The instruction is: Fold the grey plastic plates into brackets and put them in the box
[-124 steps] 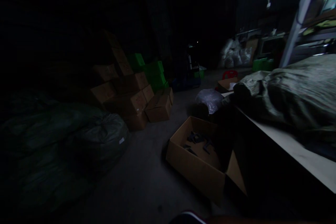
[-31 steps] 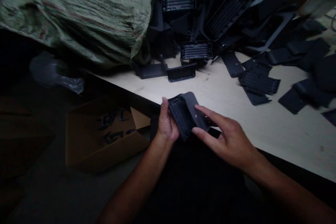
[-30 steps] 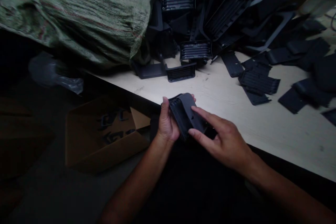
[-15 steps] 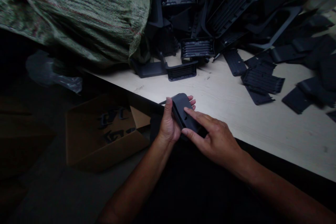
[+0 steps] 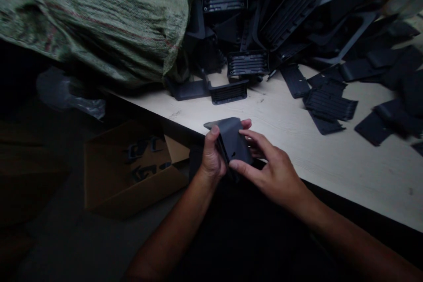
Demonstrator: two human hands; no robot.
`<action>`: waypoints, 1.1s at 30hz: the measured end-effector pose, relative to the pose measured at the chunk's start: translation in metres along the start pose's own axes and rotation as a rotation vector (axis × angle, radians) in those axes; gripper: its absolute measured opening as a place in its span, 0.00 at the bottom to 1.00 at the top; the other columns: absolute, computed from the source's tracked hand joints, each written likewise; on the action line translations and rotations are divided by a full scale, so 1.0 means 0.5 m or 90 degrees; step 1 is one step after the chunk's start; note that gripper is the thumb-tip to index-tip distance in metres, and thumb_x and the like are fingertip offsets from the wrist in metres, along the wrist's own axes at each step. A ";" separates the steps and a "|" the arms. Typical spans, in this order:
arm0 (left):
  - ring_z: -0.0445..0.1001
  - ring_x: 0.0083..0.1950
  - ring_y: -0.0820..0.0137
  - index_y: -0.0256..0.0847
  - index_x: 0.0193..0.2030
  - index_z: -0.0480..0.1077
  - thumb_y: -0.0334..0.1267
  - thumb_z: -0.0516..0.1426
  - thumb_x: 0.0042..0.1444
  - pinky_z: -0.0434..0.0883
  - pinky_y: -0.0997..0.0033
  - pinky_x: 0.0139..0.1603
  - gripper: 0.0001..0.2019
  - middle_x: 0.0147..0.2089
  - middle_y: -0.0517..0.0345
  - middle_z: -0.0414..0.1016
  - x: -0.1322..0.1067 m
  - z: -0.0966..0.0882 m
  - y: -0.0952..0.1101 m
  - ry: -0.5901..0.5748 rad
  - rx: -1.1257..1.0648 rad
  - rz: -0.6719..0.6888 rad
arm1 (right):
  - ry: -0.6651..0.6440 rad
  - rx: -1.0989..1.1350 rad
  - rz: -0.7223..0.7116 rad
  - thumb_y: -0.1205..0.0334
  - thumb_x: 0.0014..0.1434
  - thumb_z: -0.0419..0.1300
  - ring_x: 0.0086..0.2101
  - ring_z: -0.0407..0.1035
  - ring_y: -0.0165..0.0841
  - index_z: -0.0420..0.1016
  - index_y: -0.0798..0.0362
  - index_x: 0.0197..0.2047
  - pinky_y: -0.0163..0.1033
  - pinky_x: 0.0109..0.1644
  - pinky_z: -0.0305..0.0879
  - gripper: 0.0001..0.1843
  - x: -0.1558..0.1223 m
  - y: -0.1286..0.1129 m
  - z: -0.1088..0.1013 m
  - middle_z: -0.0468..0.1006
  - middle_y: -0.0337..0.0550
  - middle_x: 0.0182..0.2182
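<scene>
A black moulded plastic part (image 5: 229, 143) with a ribbed grille on one side sits between my hands, just off the table's front edge. My left hand (image 5: 211, 158) cradles it, thumb up its near side and fingertips showing behind it. My right hand (image 5: 274, 169) grips its other side with thumb and fingers. Its ribbed face is turned away and mostly hidden. Behind my hands, a heap of similar black plastic parts (image 5: 247, 64) lies on the pale table top (image 5: 330, 167).
A green woven sack (image 5: 99, 22) bulges over the table's far left. Below the table edge, an open cardboard box (image 5: 109, 172) on the floor holds dark parts. A clear plastic bag (image 5: 69, 94) lies beyond it, and flat black pieces (image 5: 330, 103) are scattered right.
The view has swung from the dim storeroom down to the table. Within the last second, the plastic part has rotated in my hands, hiding its ribbed face, and my right fingers have shifted along it.
</scene>
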State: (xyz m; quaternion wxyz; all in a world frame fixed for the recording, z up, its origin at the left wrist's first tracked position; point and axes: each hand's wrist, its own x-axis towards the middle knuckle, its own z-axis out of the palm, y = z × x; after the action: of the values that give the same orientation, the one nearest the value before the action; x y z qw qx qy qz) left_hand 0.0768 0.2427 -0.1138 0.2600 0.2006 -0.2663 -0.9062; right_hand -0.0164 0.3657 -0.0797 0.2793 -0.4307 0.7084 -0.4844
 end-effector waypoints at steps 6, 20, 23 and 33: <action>0.71 0.69 0.39 0.40 0.57 0.78 0.58 0.67 0.51 0.68 0.44 0.70 0.32 0.61 0.42 0.80 0.002 0.027 -0.023 -0.070 -0.009 -0.019 | -0.013 0.464 0.197 0.42 0.64 0.69 0.42 0.79 0.38 0.77 0.52 0.53 0.39 0.48 0.74 0.24 0.055 -0.004 0.004 0.84 0.44 0.43; 0.81 0.36 0.61 0.43 0.28 0.66 0.41 0.60 0.55 0.78 0.56 0.51 0.09 0.25 0.60 0.73 0.019 0.096 0.052 0.220 -0.050 0.003 | 0.052 0.336 0.017 0.52 0.61 0.73 0.49 0.74 0.40 0.81 0.54 0.50 0.39 0.56 0.69 0.19 0.030 -0.008 0.030 0.81 0.44 0.47; 0.81 0.36 0.60 0.43 0.28 0.65 0.42 0.61 0.54 0.78 0.56 0.50 0.10 0.25 0.60 0.74 0.014 0.103 0.052 0.236 -0.025 0.022 | 0.020 0.328 0.015 0.52 0.60 0.74 0.46 0.74 0.39 0.81 0.54 0.50 0.38 0.53 0.70 0.19 0.035 -0.011 0.021 0.81 0.43 0.44; 0.81 0.35 0.61 0.43 0.30 0.65 0.45 0.58 0.61 0.77 0.57 0.49 0.12 0.24 0.59 0.74 0.000 0.124 0.056 0.202 0.026 0.055 | -0.022 0.220 -0.024 0.47 0.55 0.78 0.48 0.73 0.41 0.78 0.50 0.57 0.39 0.50 0.70 0.31 0.013 0.003 -0.003 0.80 0.42 0.50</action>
State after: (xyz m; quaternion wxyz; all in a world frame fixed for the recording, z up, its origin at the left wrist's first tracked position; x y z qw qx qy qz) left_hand 0.0559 0.2462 -0.0491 0.3335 0.3345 -0.2488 -0.8456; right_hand -0.0212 0.3610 -0.0804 0.3525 -0.3976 0.6016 -0.5964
